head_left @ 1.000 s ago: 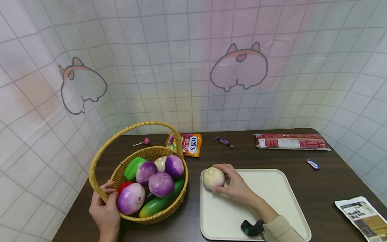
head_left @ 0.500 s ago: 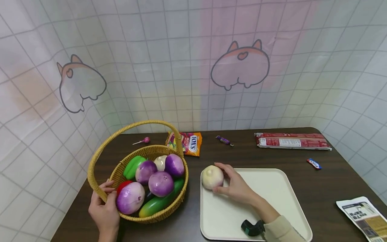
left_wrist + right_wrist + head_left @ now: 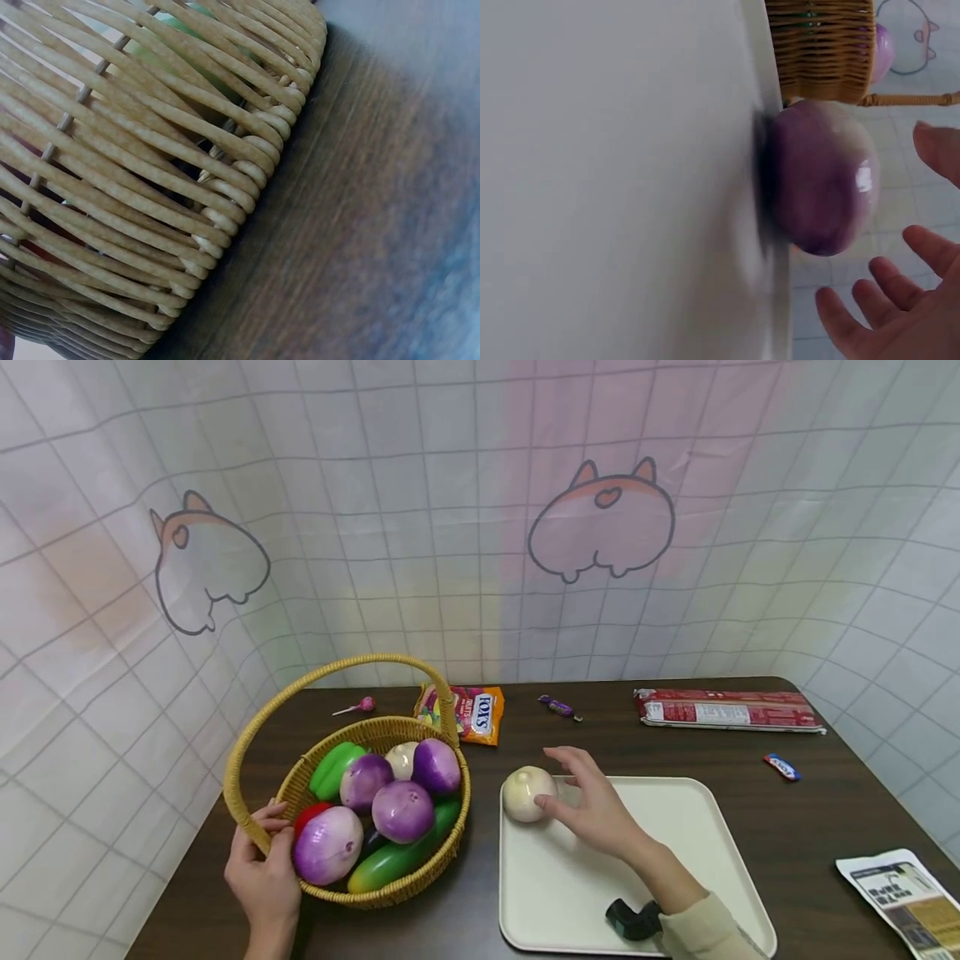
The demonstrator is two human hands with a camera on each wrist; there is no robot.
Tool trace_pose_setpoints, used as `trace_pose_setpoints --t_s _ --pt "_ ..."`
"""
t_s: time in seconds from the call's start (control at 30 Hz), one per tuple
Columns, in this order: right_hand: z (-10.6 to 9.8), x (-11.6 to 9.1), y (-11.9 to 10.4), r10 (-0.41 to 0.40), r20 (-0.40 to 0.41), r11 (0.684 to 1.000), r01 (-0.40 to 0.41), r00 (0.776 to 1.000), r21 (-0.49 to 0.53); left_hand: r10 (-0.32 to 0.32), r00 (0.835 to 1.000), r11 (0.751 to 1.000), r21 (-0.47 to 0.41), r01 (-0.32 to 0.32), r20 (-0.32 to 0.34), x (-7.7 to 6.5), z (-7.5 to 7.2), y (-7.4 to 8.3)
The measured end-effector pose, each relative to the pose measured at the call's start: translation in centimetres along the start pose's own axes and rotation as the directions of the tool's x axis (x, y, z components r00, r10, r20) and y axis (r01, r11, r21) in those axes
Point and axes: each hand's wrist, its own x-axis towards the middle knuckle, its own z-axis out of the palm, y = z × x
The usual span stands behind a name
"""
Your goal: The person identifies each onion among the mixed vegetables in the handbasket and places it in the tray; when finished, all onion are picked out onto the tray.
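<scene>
A round, glossy turnip (image 3: 527,794), white on top and purple below, rests at the far left corner of the cream tray (image 3: 637,910). My right hand (image 3: 596,810) is just right of it, fingers spread. In the right wrist view, a gap shows between those fingertips (image 3: 922,247) and the turnip (image 3: 821,176). At the left, a wicker basket (image 3: 420,881) holds several purple turnips, a green pepper (image 3: 335,770), a cucumber (image 3: 397,860) and something red. My left hand (image 3: 262,872) grips its rim at the handle's foot. The left wrist view shows the basket's woven side (image 3: 135,187).
Behind the basket lie a lollipop (image 3: 363,704) and an orange candy bag (image 3: 480,714). A purple wrapped sweet (image 3: 558,707), a long red packet (image 3: 731,710) and a small blue wrapper (image 3: 782,767) are toward the back. A printed pouch (image 3: 896,889) lies on the right.
My right hand has let go of the turnip: its fingers have opened and drawn away to the right. The turnip sits on the tray. My left hand keeps its grip on the basket.
</scene>
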Motion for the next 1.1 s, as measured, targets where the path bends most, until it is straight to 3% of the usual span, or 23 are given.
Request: trace_pose_setpoints --t_s 0.2,0.4,0.7,0.9,1.1 --pt "0.0 0.4 -2.5 -0.101 -0.068 0.995 0.101 0.993 0.003 0.009 1.0 1.0 -0.015 -0.009 -0.011 0.3 0.0 -0.1" --pt "1.3 0.9 -5.8 -0.147 0.003 0.987 0.146 0.989 0.07 0.012 1.0 0.999 -0.029 -0.013 -0.02 1.0 0.3 -0.1" --pt "5.3 2.4 -9.3 -0.221 0.079 0.96 0.203 0.972 0.192 0.011 1.0 0.999 -0.05 -0.012 -0.029 1.1 0.1 0.1" --pt "7.9 3.3 -10.0 -0.194 0.099 0.93 0.151 0.976 0.334 0.001 0.999 0.998 -0.064 -0.003 -0.033 0.8 -0.3 -0.3" --pt "9.1 3.5 -10.2 -0.131 0.105 0.928 0.085 0.986 0.364 -0.01 1.0 0.997 -0.08 0.009 -0.008 0.0 -0.3 -0.4"
